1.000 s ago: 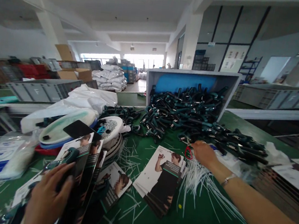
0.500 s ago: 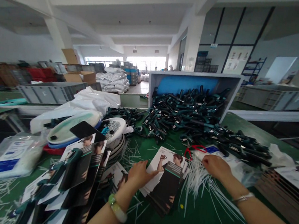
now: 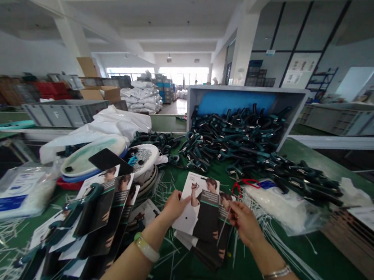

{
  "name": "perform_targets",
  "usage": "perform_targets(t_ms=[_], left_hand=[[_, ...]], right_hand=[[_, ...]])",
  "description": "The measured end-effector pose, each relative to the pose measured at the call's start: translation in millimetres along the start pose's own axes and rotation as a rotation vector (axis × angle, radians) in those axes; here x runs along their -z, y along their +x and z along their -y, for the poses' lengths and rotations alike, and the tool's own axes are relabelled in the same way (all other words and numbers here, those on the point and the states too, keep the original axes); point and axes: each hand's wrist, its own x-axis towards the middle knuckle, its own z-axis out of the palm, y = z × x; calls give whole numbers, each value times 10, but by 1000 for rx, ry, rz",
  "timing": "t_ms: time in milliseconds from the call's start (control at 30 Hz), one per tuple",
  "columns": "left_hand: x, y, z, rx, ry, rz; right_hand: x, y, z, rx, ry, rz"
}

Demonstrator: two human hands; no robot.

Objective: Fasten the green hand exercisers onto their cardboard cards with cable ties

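Note:
My left hand [image 3: 174,207] pinches the left edge of a printed cardboard card [image 3: 207,215], raised a little over a stack of similar cards [image 3: 210,255]. Between the fingertips of my right hand [image 3: 245,223] is a thin white cable tie [image 3: 222,229], which hangs in front of the card's right side. Loose white cable ties [image 3: 283,242] fan out on the green table to the right of that hand. Beside my left forearm lie overlapping cards with dark green-handled tools [image 3: 87,202] on them.
A tipped grey bin [image 3: 293,119] spills a heap of dark-handled pliers [image 3: 234,141] across the back. Red-handled scissors [image 3: 237,189] lie beside a plastic bag of ties [image 3: 278,203]. A white tub of small metal parts [image 3: 144,157] stands left; stacked cards [image 3: 362,238] sit right.
My left hand has lifted a card off the stack. My right hand has moved left from the cable tie bundle and now holds one tie by the card.

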Motion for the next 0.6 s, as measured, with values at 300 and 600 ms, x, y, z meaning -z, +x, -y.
perform_targets(t_ms=[300, 600], left_hand=[[-291, -402, -262, -20, -744, 230], [-418, -649, -348, 32, -1212, 171]], right_hand=[[-38, -85, 315, 370, 77, -300], [-45, -307, 354, 455, -263, -324]])
